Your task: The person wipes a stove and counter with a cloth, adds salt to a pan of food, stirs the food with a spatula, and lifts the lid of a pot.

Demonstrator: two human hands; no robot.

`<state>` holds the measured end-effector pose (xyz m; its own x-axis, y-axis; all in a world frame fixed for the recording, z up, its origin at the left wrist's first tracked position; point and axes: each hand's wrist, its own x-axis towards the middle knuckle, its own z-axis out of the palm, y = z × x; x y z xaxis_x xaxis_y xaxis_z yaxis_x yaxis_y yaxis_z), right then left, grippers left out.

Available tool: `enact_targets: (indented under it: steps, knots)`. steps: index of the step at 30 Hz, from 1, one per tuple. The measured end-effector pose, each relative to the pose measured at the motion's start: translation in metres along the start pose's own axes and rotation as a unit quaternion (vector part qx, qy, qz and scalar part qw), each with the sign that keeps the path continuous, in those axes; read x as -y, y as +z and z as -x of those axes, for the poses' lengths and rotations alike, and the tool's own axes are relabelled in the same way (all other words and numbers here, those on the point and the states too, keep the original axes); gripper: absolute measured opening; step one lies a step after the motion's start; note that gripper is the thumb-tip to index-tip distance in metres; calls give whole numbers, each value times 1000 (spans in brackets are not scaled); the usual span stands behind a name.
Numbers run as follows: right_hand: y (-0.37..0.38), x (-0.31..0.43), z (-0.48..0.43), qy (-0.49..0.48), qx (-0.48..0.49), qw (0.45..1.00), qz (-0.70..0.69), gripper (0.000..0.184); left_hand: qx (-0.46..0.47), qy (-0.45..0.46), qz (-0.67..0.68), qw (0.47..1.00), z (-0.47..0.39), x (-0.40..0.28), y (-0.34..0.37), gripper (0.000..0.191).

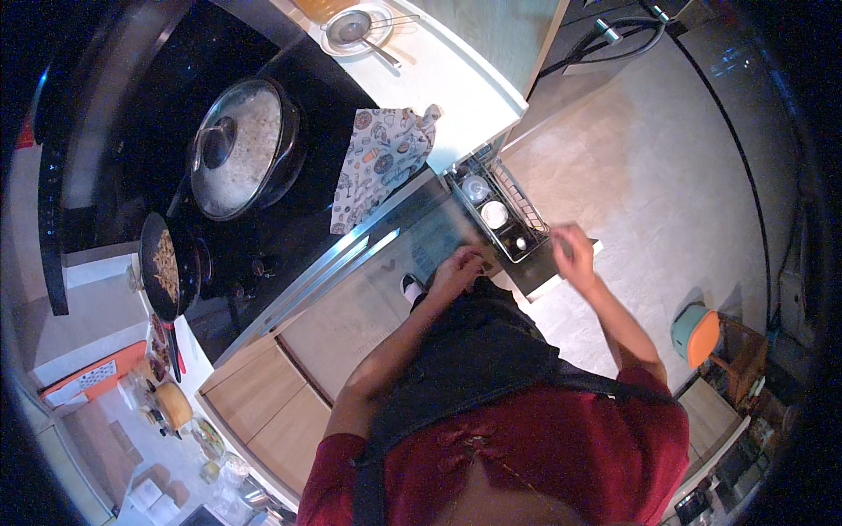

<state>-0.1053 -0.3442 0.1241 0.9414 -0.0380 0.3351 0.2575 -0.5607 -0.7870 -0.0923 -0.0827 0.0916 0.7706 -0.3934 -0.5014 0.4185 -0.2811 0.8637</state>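
A pull-out drawer with a wire basket (523, 197) stands open before me, to the right of the hob. Inside it I see a clear container (475, 189), a white ribbed round lid or cap (495, 215) and a small white-topped bottle (521, 243). My right hand (573, 253), slightly blurred, is at the drawer's outer front corner with its fingers curled. Whether it touches the drawer is unclear. My left hand (462, 268) is in front of my dark apron (473, 342), left of the drawer, its fingers bent; anything inside them is hidden.
On the black hob (316, 98) stand a large pan under a steamy glass lid (247, 144) and a frying pan with browned strips (166, 266). A patterned cloth (381, 164) lies at the hob's edge. A strainer (352, 27) rests on a plate. An orange-topped bin (704, 338) stands right.
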Motion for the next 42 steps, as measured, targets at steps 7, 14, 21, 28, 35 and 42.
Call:
enact_targets:
  steps: [7, 14, 21, 28, 35, 42]
  knots:
    - [33, -6, 64, -85, 3, 992, 95, 30, -49, 50, 0, 998, -8, 3, -12, 24]
    - [62, -9, 27, -78, -49, 986, 139, 26, 22, 96, -74, 992, -25, 2, 2, 31]
    - [94, -18, -35, -120, -27, 992, 42, 27, 40, 208, -355, 911, -45, -13, 13, 38]
    - [81, -15, -80, -128, -85, 985, 75, 22, -187, 318, -620, 692, -41, -45, 3, 46]
    - [107, -45, -91, 77, 80, 992, 55, 14, -245, 314, -641, 656, -57, -48, -14, 51]
    - [136, -60, -110, 111, 90, 986, 89, 23, -250, 337, -497, 760, -37, -57, -27, 44]
